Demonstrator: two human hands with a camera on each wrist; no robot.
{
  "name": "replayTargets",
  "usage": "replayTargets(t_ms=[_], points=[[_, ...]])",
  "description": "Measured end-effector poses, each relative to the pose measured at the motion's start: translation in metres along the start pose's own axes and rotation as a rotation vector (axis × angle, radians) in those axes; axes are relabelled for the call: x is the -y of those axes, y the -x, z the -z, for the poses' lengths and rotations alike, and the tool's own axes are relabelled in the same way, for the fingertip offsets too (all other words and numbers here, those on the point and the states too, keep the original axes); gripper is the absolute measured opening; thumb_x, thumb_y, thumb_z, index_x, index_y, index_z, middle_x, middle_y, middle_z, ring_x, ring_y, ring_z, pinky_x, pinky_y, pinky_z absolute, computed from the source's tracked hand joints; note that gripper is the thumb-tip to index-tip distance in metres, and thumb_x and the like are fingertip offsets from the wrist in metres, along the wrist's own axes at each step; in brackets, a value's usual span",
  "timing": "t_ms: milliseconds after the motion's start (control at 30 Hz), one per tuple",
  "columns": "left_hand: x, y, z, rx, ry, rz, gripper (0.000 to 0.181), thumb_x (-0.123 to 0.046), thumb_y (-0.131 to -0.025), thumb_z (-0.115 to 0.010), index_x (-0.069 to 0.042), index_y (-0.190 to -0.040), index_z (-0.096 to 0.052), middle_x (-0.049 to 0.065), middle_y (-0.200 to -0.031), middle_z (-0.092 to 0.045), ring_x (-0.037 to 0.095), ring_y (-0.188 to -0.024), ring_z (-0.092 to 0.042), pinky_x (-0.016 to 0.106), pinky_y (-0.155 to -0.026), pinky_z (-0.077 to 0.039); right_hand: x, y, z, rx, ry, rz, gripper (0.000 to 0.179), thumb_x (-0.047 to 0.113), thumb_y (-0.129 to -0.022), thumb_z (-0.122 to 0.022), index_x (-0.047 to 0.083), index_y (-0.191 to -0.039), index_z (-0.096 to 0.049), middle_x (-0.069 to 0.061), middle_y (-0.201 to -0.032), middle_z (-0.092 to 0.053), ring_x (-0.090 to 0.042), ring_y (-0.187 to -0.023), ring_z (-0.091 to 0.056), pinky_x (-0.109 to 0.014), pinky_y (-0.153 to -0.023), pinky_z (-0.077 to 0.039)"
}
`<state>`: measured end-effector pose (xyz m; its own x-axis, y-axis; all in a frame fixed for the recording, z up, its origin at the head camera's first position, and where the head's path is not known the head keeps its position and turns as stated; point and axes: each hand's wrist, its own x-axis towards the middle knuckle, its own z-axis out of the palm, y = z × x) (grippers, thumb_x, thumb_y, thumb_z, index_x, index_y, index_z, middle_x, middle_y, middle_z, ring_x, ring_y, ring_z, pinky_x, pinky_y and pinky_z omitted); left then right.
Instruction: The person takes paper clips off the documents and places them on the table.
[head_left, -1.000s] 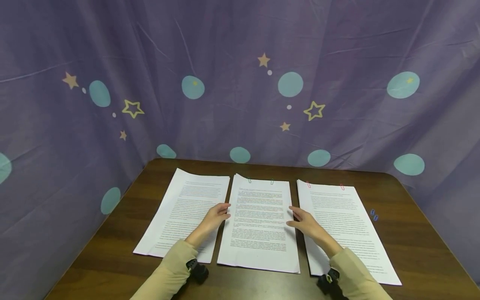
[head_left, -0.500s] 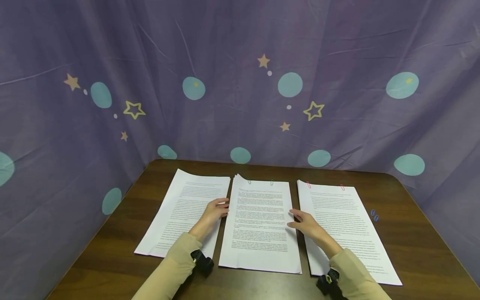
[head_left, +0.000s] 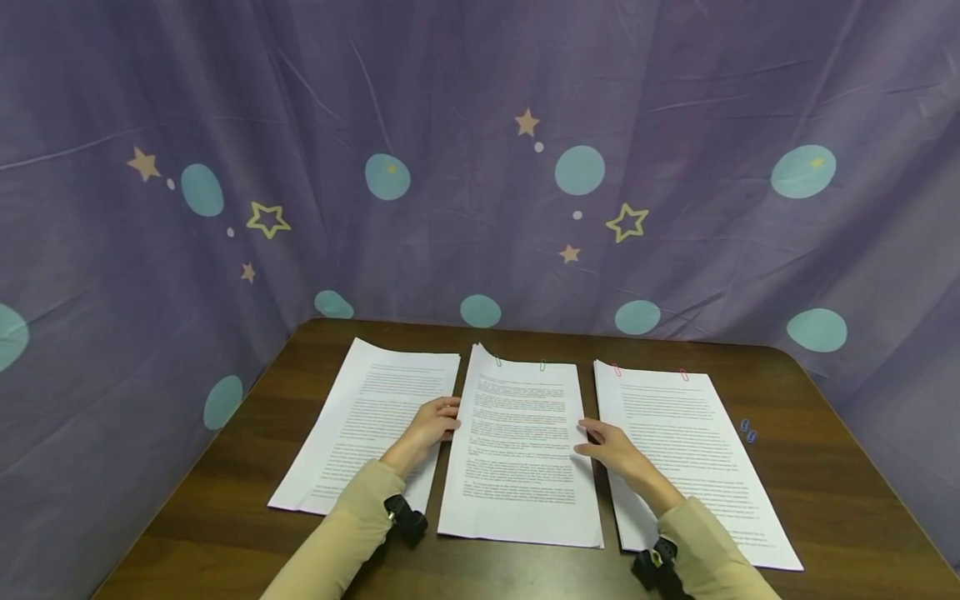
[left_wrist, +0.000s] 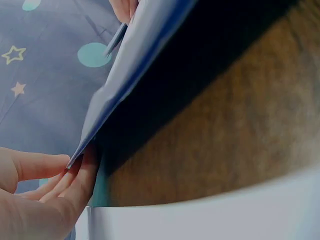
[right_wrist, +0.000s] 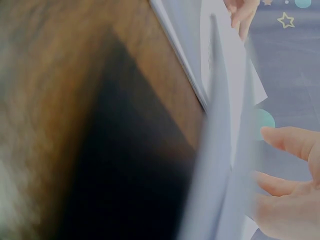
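We hold the middle stack (head_left: 520,454) on the table (head_left: 825,492), left hand (head_left: 429,427) and right hand (head_left: 611,446) each in a pinching grip on its edges, between the left stack (head_left: 367,425) and right stack (head_left: 686,450).

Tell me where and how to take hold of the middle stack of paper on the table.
Probably grip the middle stack by its two long side edges, one hand from each side, roughly where the left hand and right hand are now. It lies flat, clipped only at the far edge by green paper clips, so the sides can lift for fingers to slip under, as the wrist views show.
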<state>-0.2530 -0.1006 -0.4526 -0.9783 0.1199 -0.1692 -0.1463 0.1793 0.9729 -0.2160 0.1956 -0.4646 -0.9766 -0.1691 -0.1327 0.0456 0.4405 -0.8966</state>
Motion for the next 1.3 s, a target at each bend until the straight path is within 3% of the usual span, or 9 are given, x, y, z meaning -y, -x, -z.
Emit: replayTargets(t_ms=[233, 500, 633, 767, 933, 1300], points=[[0.014, -0.007, -0.001, 0.008, 0.04, 0.064, 0.047, 0.012, -0.078, -0.046, 0.005, -0.124, -0.042, 0.021, -0.103, -0.059, 0.014, -0.063, -0.059, 0.026, -0.054, -0.05, 0.001, 0.0, -0.001, -0.028, -0.012, -0.02, 0.05, 0.004, -0.08, -0.059, -0.013, -0.123, -0.04, -0.03, -0.13, -0.035, -0.04, -0.122, -0.031, -0.046, -0.099, -0.028], [0.017, -0.007, 0.001, -0.042, 0.155, 0.079, 0.049, 0.015, -0.078, -0.047, 0.003, -0.125, -0.043, 0.022, -0.104, -0.059, 0.013, -0.062, -0.06, 0.024, -0.052, -0.049, 0.001, 0.0, 0.0, -0.047, -0.122, -0.029, 0.05, 0.003, -0.083, -0.054, -0.014, -0.126, -0.035, -0.031, -0.13, -0.035, -0.04, -0.121, -0.034, -0.046, -0.099, -0.029], [0.017, -0.005, 0.002, -0.05, 0.21, 0.088, 0.049, 0.015, -0.078, -0.047, 0.004, -0.126, -0.041, 0.025, -0.108, -0.056, 0.014, -0.064, -0.061, 0.025, -0.054, -0.05, 0.0, 0.0, -0.001, -0.09, -0.146, -0.022, 0.049, 0.001, -0.082, -0.055, -0.011, -0.126, -0.036, -0.03, -0.124, -0.042, -0.038, -0.114, -0.043, -0.043, -0.094, -0.037], [0.015, 0.0, 0.003, -0.06, 0.22, 0.076, 0.049, 0.015, -0.078, -0.047, 0.003, -0.126, -0.042, 0.023, -0.106, -0.058, 0.013, -0.063, -0.061, 0.023, -0.052, -0.049, 0.002, 0.0, -0.001, -0.139, -0.175, -0.025, 0.05, -0.002, -0.08, -0.054, -0.007, -0.127, -0.038, -0.028, -0.113, -0.052, -0.028, -0.096, -0.056, -0.034, -0.079, -0.047], [0.012, 0.005, 0.005, -0.063, 0.213, 0.046, 0.048, 0.013, -0.079, -0.048, 0.001, -0.126, -0.043, 0.02, -0.103, -0.06, 0.01, -0.059, -0.058, 0.017, -0.044, -0.043, 0.008, 0.003, 0.0, -0.197, -0.223, -0.026, 0.049, -0.004, -0.08, -0.053, -0.002, -0.128, -0.04, -0.022, -0.103, -0.059, -0.016, -0.078, -0.06, -0.028, -0.068, -0.05], [-0.005, 0.02, 0.009, -0.097, 0.121, -0.036, 0.039, 0.002, -0.082, -0.056, -0.001, -0.12, -0.05, 0.013, -0.096, -0.063, 0.011, -0.062, -0.059, 0.02, -0.049, -0.047, 0.023, 0.012, 0.003, -0.3, -0.297, -0.026, 0.046, -0.002, -0.081, -0.055, 0.01, -0.125, -0.047, -0.013, -0.098, -0.063, -0.008, -0.074, -0.058, -0.023, -0.061, -0.049]])
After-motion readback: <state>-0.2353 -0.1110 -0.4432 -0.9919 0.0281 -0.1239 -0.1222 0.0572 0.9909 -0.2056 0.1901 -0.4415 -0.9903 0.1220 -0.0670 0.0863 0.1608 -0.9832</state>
